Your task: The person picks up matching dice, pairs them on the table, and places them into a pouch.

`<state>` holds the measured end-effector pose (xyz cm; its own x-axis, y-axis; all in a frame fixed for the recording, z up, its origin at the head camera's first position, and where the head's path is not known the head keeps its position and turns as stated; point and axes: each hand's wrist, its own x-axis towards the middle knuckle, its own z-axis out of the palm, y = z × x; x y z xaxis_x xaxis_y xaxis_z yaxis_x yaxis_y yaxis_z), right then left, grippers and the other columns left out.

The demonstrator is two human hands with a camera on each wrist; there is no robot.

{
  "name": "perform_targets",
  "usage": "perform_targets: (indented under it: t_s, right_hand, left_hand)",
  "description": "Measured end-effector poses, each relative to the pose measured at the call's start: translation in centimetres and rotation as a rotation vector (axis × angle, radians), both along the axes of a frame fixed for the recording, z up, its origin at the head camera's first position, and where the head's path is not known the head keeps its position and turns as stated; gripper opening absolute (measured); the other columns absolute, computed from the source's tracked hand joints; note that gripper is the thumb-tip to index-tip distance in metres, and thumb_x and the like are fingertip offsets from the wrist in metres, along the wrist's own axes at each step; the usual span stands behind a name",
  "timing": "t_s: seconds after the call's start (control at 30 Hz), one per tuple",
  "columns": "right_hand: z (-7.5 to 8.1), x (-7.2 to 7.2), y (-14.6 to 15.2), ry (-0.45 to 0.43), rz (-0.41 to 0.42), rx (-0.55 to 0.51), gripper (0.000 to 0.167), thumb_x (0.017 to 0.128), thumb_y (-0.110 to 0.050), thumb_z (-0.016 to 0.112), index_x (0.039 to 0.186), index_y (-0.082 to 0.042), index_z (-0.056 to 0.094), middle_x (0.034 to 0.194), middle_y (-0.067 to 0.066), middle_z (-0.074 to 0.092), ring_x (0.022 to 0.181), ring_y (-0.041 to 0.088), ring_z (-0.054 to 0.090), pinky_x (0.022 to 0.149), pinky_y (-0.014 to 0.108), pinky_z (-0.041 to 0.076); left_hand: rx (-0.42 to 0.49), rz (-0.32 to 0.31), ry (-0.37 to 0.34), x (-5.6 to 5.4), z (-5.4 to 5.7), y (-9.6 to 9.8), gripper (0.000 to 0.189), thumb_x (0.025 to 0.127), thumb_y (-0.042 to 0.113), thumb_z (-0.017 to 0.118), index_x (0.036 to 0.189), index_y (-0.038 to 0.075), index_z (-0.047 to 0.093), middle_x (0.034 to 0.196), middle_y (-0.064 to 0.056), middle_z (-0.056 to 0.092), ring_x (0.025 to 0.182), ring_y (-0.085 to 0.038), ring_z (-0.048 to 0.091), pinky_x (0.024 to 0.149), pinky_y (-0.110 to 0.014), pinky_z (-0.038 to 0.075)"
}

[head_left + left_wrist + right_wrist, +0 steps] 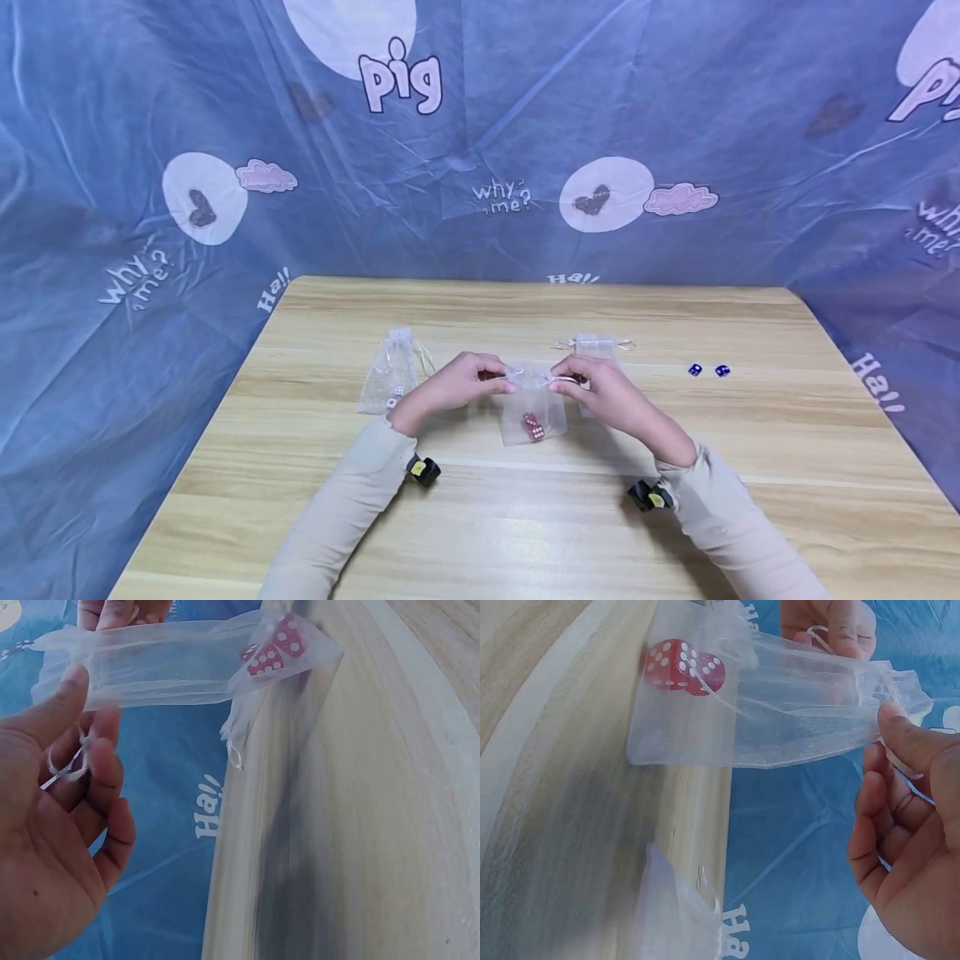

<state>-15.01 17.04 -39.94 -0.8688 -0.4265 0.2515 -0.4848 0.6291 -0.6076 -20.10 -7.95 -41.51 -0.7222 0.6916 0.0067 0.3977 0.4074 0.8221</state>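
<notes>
A white sheer drawstring bag (513,421) hangs between both hands, with red dice (533,428) lying in its bottom end. My left hand (463,379) pinches the bag's top edge on the left between thumb and fingers; in the left wrist view a loop of drawstring (71,766) lies against those fingers. On the other side, my right hand (609,388) pinches the top edge near the white cord. The bag's mouth looks gathered in the right wrist view, and the red dice (676,666) show through the mesh.
Another sheer bag (387,371) with dice in it lies at the left. A third bag (596,342) lies behind the right hand, partly hidden. Two blue dice (695,369) sit apart on the wooden table (517,533) to the right. A blue printed cloth (465,233) hangs behind.
</notes>
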Motion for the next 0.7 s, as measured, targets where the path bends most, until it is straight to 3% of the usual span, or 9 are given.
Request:
perform_targets:
  t_s: [0.17,0.4,0.5,0.7]
  right_hand:
    - [0.1,0.0,0.3,0.019,-0.004,-0.01,0.01,0.085,-0.009,0.07,0.093,-0.005,0.073,0.085,0.003,0.07,0.073,0.004,0.056,0.065,0.023,0.049]
    - [0.3,-0.2,1.2,0.084,-0.003,-0.003,0.008,0.084,-0.005,0.07,0.09,-0.004,0.074,0.074,-0.004,0.06,0.065,0.001,0.043,0.058,0.021,0.042]
    - [0.1,-0.3,1.6,0.13,0.001,0.004,0.007,0.084,-0.004,0.069,0.088,-0.003,0.074,0.072,-0.006,0.056,0.064,-0.001,0.041,0.057,0.02,0.042]
    - [-0.3,-0.4,2.7,0.161,-0.026,0.029,0.005,0.082,-0.002,0.07,0.086,-0.003,0.074,0.069,-0.007,0.054,0.06,-0.003,0.038,0.053,0.019,0.039]
  left_hand:
    - [0.005,0.022,0.016,-0.2,-0.2,-0.5,0.021,0.091,0.021,0.066,0.099,0.004,0.075,0.08,-0.003,0.063,0.067,-0.009,0.05,0.062,-0.019,0.045]
    - [0.005,0.047,0.014,-0.5,0.0,-1.5,0.024,0.093,0.019,0.062,0.106,0.003,0.074,0.085,-0.008,0.067,0.078,-0.036,0.061,0.065,-0.024,0.05]
    - [0.012,0.073,0.028,-0.6,0.1,-2.2,0.023,0.094,0.018,0.061,0.107,0.003,0.073,0.086,-0.012,0.068,0.074,-0.032,0.06,0.063,-0.023,0.049]
    - [0.001,0.153,0.055,-0.7,0.3,-3.6,0.022,0.094,0.018,0.06,0.106,0.006,0.074,0.078,-0.01,0.065,0.064,-0.013,0.049,0.06,-0.022,0.043]
